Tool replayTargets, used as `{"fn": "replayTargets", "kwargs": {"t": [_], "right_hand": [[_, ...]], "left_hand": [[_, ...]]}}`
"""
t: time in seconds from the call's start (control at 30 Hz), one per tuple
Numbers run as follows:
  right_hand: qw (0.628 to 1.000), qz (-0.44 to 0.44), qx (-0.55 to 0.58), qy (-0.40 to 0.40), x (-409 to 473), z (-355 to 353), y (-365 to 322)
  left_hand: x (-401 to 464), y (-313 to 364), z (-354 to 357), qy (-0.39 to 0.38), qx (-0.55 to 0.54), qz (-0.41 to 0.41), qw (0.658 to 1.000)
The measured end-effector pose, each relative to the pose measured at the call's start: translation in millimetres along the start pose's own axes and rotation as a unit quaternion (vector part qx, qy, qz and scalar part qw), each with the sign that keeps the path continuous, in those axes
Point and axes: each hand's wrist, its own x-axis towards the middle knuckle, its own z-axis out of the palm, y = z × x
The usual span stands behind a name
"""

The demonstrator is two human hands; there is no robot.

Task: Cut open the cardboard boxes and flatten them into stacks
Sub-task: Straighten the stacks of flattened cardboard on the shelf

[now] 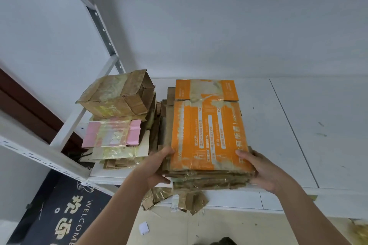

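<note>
Cardboard stack (209, 173) gripped between left hand (157, 167), right hand (264, 171).

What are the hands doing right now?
Left hand: grips the cardboard stack at its left side.
Right hand: grips the stack's right side.

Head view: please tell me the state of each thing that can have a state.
Orange box: flattened, on top of the right stack.
Right stack: held at both near corners, resting on the shelf.
Brown box: not flattened, on the left pile.
Pink box: flattened.
Left hand: gripping the stack.
Right hand: gripping the stack.
</note>
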Motion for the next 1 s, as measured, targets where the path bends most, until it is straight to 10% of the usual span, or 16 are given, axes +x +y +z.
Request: {"fn": "replayTargets", "kwargs": {"t": [0.47, 0.63, 0.8, 1.0], "right_hand": [[0.995, -0.057, -0.020, 0.082, -6.5, -14.0, -13.5], [0.974, -0.036, -0.194, 0.109, -4.5, -6.9, -18.2], [0.781, -0.232, -0.530, 0.235, 9.7, 30.5, -61.4], [0.610, -0.232, -0.729, 0.206, 55.2, 54.7, -18.4]], "left_hand": [[16.3, 25.1, 15.5, -0.031, 0.067, 0.011, 0.997], [5.5, 24.7, 31.3, 0.113, 0.271, 0.101, 0.950], [9.2, 49.9, 62.9, 0.167, 0.517, 0.414, 0.730], [57.4, 3.6, 52.6, 0.087, 0.598, 0.341, 0.720]]}}
